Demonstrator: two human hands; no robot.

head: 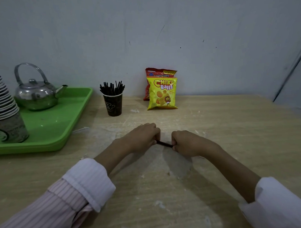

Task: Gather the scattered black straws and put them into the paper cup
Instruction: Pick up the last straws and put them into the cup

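I see the wooden table (214,134) first. The green tray (63,123) on its left side carries a stack of paper cups (6,111) and a steel kettle (36,95). A Chiki Balls bag (161,95) stands before a red snack bag (158,73) at the wall. Beside the tray, the dark paper cup (113,104) holds upright black straws (112,88). The left hand (142,136) and right hand (184,143), fingers curled, each grip an end of a loose straw (164,144) just above the table; I cannot tell whether it is one or several.

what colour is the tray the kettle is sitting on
Bright green. The tray under the kettle shows clearly at the left of the head view.
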